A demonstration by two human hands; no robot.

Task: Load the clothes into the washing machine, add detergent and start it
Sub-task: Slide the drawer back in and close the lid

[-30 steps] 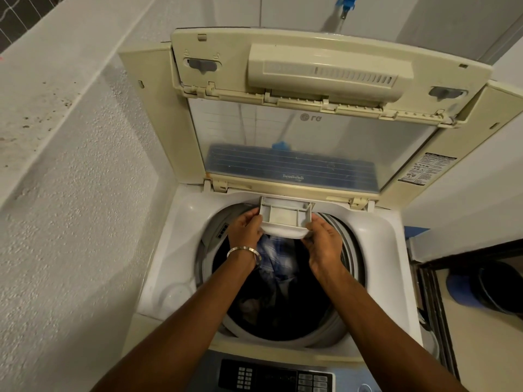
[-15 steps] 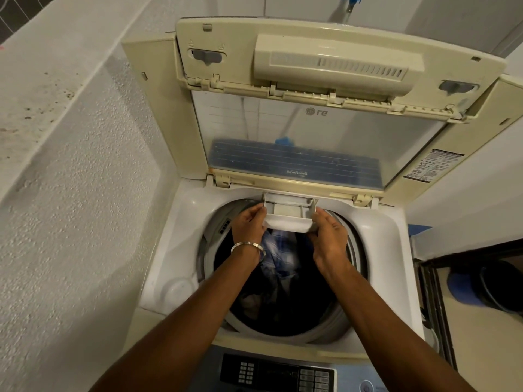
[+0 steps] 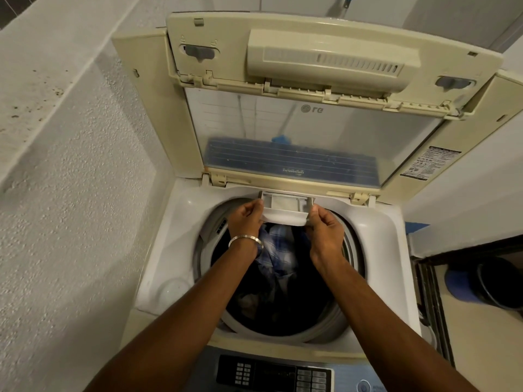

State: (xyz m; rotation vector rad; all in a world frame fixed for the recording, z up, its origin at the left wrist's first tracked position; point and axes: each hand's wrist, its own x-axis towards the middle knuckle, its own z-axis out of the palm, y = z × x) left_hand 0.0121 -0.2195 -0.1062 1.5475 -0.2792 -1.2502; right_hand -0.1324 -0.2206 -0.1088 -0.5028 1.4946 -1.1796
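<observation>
A top-loading washing machine (image 3: 181,222) stands with its cream lid (image 3: 325,123) folded up. Dark clothes and a blue checked garment (image 3: 278,250) lie in the drum. At the drum's back rim sits the white detergent drawer (image 3: 285,212), partly pulled out. My left hand (image 3: 244,219) grips the drawer's left end, a metal bangle on its wrist. My right hand (image 3: 325,230) grips the drawer's right end. The control panel (image 3: 271,374) with its buttons lies at the machine's front edge, between my forearms.
A rough white wall with a ledge (image 3: 56,137) runs close along the left of the machine. To the right, beyond a dark door track (image 3: 433,306), a black bucket (image 3: 501,281) and a blue item sit on the floor.
The drawer has slid back toward the machine's rear rim, with both hands still on its ends. The view has tilted slightly.
</observation>
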